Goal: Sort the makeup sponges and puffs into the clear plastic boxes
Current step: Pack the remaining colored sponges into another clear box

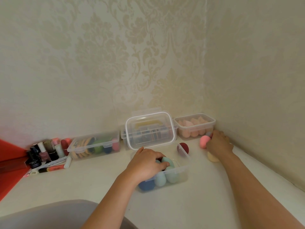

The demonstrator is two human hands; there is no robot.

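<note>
Left hand [146, 162] is reaching palm-down into the open clear plastic box [180, 171] nearest the camera, fingers curled onto a teal egg-shaped makeup sponge [168, 161] at the top of the pile; grip looking closed on it but fingertips partly hidden. Same box is also holding 2 pale mint egg sponges [165, 178] against the front wall and a dark blue round sponge [146, 185] at the left corner. Right hand [218, 143] is resting near the wall corner, fingers wrapping a pink rounded sponge [204, 141]; a greyish piece is showing at the fingertips, cannot tell what. A cream yellow puff [212, 157] is lying under the right wrist on the white tabletop [189, 204]. A dark red round sponge [182, 147] is sitting just behind the open box. A clear rectangular lid [149, 131] is leaning tilted against a middle box behind it. Corner clear box [194, 125] is holding peach sponges. Left clear box [94, 145] is holding orange flat puffs plus green, blue and pink sponges. Nail polish bottles and makeup tubes [47, 154] are crowding the far left
</note>
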